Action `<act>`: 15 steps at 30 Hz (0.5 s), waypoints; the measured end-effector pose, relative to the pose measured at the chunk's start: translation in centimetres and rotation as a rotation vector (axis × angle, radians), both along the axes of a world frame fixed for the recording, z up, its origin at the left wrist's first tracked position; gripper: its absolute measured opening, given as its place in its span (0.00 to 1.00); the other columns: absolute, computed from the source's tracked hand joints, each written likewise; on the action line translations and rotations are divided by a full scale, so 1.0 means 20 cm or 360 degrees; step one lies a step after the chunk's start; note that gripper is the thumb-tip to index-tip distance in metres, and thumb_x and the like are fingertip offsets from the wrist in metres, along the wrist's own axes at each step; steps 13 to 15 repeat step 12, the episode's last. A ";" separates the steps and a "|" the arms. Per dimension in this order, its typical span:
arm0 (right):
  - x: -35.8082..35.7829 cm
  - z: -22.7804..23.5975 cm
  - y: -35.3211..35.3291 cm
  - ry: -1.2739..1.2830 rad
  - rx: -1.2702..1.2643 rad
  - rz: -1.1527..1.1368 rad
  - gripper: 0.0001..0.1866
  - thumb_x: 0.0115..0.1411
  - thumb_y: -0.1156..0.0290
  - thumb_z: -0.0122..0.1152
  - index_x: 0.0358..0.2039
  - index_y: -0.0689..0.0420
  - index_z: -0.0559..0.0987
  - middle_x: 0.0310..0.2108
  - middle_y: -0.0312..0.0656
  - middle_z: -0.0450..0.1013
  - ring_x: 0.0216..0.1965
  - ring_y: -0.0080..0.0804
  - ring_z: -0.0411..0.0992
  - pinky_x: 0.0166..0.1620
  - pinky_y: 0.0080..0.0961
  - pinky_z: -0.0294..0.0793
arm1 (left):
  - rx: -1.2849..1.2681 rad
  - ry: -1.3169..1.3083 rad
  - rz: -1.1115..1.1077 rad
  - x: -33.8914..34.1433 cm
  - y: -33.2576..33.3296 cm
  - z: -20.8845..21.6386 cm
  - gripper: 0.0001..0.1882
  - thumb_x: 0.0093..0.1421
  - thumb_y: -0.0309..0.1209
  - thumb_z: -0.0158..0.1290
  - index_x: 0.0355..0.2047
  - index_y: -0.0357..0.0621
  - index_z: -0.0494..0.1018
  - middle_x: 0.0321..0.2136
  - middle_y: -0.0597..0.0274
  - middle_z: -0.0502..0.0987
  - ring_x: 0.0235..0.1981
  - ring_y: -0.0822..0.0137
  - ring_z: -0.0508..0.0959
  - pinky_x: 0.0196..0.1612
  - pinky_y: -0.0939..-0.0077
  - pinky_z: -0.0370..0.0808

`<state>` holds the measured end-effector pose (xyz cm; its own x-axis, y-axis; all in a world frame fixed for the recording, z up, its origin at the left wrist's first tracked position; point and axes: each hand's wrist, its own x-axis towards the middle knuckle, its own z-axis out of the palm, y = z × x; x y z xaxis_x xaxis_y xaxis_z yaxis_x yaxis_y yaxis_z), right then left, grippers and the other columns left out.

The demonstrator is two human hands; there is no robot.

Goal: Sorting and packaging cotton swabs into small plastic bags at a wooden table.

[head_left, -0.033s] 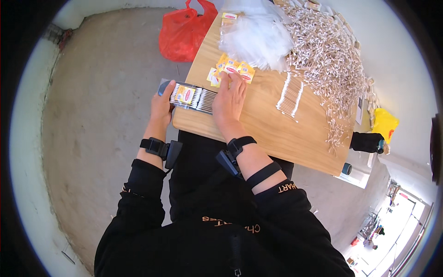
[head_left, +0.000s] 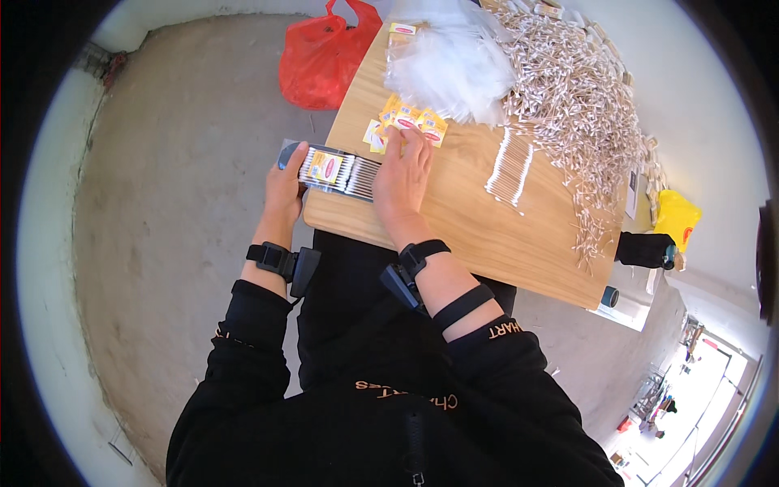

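Note:
My left hand (head_left: pixel 284 191) is closed around the left end of a clear plastic box (head_left: pixel 357 193) at the table's left edge. White-tipped cotton swabs (head_left: pixel 364 174) lie in rows inside it, and a yellow and white card (head_left: pixel 325 166) rests on those at the left. My right hand (head_left: pixel 403 174) covers the box's right end. Its fingers are bent and close together, with their tips at the near edge of several loose yellow cards (head_left: pixel 434 128). Whatever is between those fingertips is hidden.
A neat row of swabs (head_left: pixel 510 166) lies on the wooden table (head_left: pixel 462 219). Behind are clear plastic bags (head_left: pixel 450 69) and a large heap of loose swabs (head_left: pixel 568 89). A red bag (head_left: pixel 324 61) stands beyond the left edge; a yellow bag (head_left: pixel 677 217) is at right.

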<state>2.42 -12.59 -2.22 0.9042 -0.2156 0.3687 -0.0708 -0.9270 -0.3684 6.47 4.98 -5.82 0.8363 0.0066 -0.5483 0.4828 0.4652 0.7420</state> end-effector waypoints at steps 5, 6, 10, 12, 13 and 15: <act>0.00 0.00 0.01 0.0040 0.0081 -0.0001 0.20 0.58 0.78 0.49 0.53 0.59 0.67 0.51 0.47 0.60 0.62 0.46 0.54 0.67 0.45 0.49 | -0.0100 -0.0053 0.0000 -0.01 -0.02 0.01 0.15 0.59 0.34 0.60 0.39 0.36 0.72 0.34 0.60 0.78 0.32 0.69 0.79 0.37 0.73 0.76; 0.01 0.00 0.01 0.0052 0.0076 0.0024 0.20 0.58 0.78 0.49 0.53 0.60 0.67 0.51 0.47 0.60 0.62 0.46 0.54 0.67 0.46 0.49 | -0.0095 -0.0050 -0.0009 -0.01 -0.01 0.01 0.15 0.59 0.34 0.60 0.39 0.36 0.72 0.34 0.60 0.78 0.32 0.69 0.79 0.37 0.73 0.76; 0.04 0.00 0.06 0.0110 0.0038 0.0059 0.20 0.58 0.77 0.49 0.52 0.60 0.67 0.51 0.47 0.60 0.62 0.46 0.54 0.67 0.46 0.49 | -0.0004 -0.0041 0.0029 0.00 0.00 0.01 0.15 0.59 0.35 0.60 0.39 0.36 0.72 0.33 0.60 0.78 0.31 0.70 0.78 0.37 0.74 0.76; 0.05 -0.01 0.08 0.0086 0.0107 0.0096 0.21 0.58 0.76 0.50 0.54 0.60 0.67 0.51 0.47 0.60 0.62 0.46 0.54 0.67 0.46 0.49 | 0.0046 -0.0040 0.0060 0.00 -0.01 0.01 0.16 0.58 0.35 0.60 0.40 0.35 0.72 0.33 0.61 0.78 0.32 0.69 0.79 0.37 0.73 0.76; 0.05 -0.01 0.08 0.0086 0.0107 0.0096 0.21 0.58 0.76 0.50 0.54 0.60 0.67 0.51 0.47 0.60 0.62 0.46 0.54 0.67 0.46 0.49 | 0.0046 -0.0040 0.0060 0.00 -0.01 0.01 0.16 0.58 0.35 0.60 0.40 0.35 0.72 0.33 0.61 0.78 0.32 0.69 0.79 0.37 0.73 0.76; 0.05 -0.01 0.08 0.0086 0.0107 0.0096 0.21 0.58 0.76 0.50 0.54 0.60 0.67 0.51 0.47 0.60 0.62 0.46 0.54 0.67 0.46 0.49 | 0.0046 -0.0040 0.0060 0.00 -0.01 0.01 0.16 0.58 0.35 0.60 0.40 0.35 0.72 0.33 0.61 0.78 0.32 0.69 0.79 0.37 0.73 0.76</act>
